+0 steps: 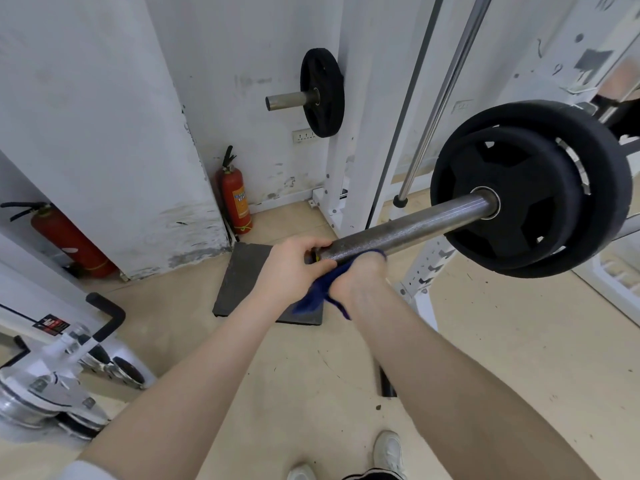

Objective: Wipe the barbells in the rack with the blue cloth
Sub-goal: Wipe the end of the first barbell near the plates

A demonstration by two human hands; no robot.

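My two bare forearms fill the near foreground, reaching forward above my pale shoes [389, 452] on the tan floor. At their far end, the left hand [294, 266] curls its fingers over the very tip of the barbell sleeve [408, 228], thumb side toward me. The right hand [360, 277] is wrapped up from below around the same sleeve, gripping the blue cloth [320, 292] against the steel; a tail of cloth hangs between my wrists. The sleeve runs up and right to two black plates [530, 188] seated against the white rack [426, 268]. I can read no writing; the labels on the red extinguisher [235, 199] are too blurred. A dark floor mat [242, 275] lies beneath my hands, with open floor to the right.
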